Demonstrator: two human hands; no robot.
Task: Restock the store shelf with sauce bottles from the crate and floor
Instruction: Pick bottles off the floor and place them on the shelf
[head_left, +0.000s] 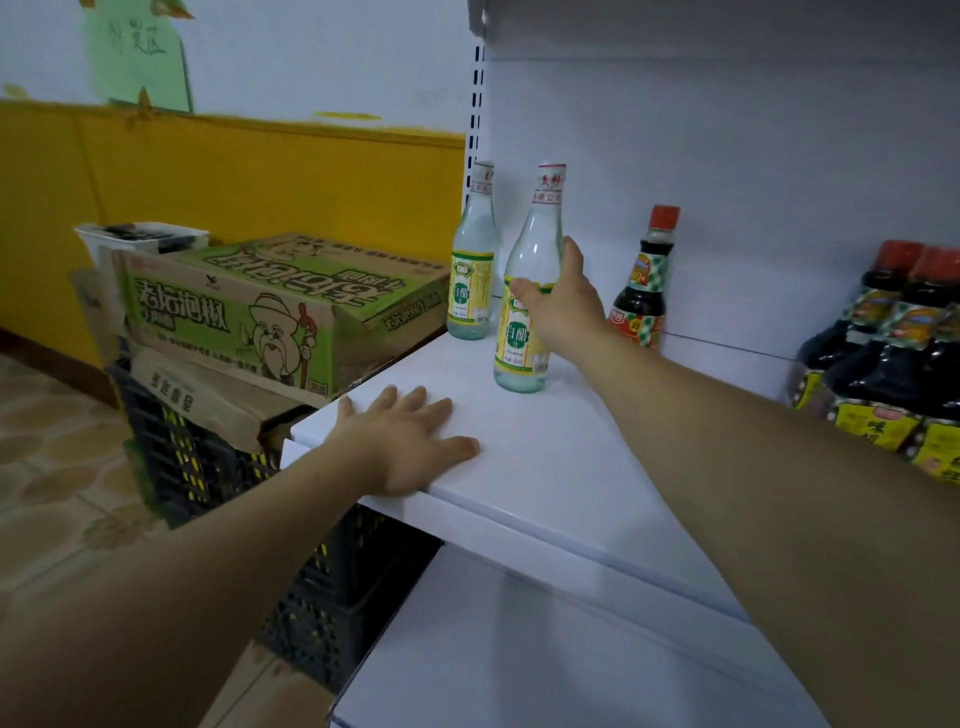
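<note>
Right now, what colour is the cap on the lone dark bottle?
Red cap; head view shows it.

The shelf (545, 467) carries 2 clear vinegar bottles (471, 291) near its back left corner, 1 small dark sauce bottle (641, 291) by its back edge, and at least 2 large dark bottles (878, 364) at its right edge. Beyond its left edge: 2 cardboard boxes (270, 301), 2 black crates (171, 447). 2 hands: left hand (410, 441), right hand (566, 306)

Reaches in from 7 o'clock with the left arm, left hand (410, 441) flat, palm down, fingers spread. Stretches from 4 o'clock toward 10, right hand (561, 306) curled round a clear bottle (519, 353).
</note>
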